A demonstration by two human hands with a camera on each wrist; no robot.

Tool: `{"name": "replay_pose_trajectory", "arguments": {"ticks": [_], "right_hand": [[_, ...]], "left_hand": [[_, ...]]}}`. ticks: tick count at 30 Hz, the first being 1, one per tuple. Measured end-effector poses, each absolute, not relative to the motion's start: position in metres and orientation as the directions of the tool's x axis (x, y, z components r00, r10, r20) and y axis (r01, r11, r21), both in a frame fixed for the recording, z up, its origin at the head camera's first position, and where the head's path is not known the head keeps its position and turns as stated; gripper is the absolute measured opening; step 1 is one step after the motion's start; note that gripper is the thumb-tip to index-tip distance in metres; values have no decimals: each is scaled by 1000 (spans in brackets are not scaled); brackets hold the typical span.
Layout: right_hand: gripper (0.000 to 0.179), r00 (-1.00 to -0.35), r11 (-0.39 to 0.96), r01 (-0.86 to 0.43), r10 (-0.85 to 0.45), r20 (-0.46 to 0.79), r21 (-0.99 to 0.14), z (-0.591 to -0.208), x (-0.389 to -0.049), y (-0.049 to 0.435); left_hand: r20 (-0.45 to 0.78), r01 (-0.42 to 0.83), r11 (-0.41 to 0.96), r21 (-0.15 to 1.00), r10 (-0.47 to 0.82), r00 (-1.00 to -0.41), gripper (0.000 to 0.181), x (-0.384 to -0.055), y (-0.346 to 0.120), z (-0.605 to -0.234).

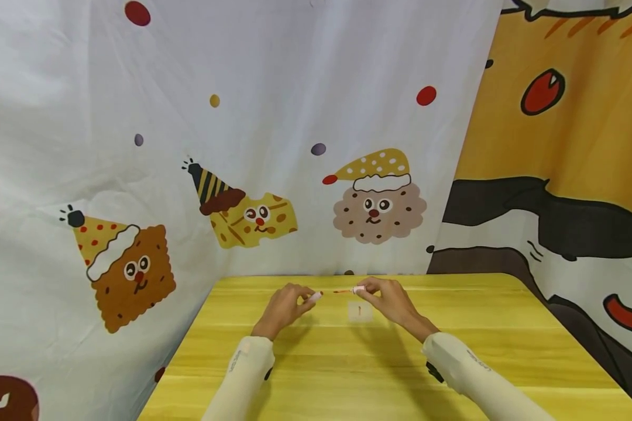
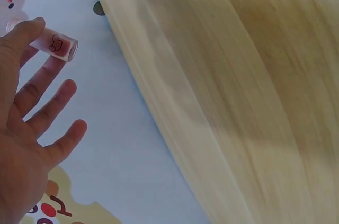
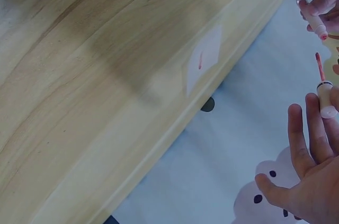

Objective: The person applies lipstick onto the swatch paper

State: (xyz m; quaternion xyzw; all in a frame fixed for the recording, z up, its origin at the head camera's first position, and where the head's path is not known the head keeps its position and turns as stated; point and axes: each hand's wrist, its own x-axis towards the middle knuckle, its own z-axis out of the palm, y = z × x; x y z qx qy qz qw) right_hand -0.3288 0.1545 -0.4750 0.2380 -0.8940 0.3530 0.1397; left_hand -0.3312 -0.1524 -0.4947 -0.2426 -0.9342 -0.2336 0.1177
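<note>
A white cloth (image 1: 274,70) hangs as the backdrop, softly creased and scattered with red, yellow and purple dots. Three cartoon faces in party hats run across it: a brown cracker (image 1: 107,292), a yellow cheese (image 1: 281,231) and a pinkish round biscuit (image 1: 358,228). To the right, a much larger print (image 1: 611,140) in orange, black and white fills the side. In front stands a desk (image 1: 326,380) with rounded far corners and wood grain, yellow overhead but paler in both wrist views. Soft shadows lie across its top.
</note>
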Motion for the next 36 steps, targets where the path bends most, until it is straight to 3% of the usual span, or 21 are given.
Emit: {"name": "replay_pose_trajectory", "arguments": {"ticks": [36], "right_hand": [[13, -810, 593, -583, -371, 454, -555, -471, -330, 132]], "left_hand": [[408, 552, 785, 282, 423, -809, 20, -333, -149, -488]]}}
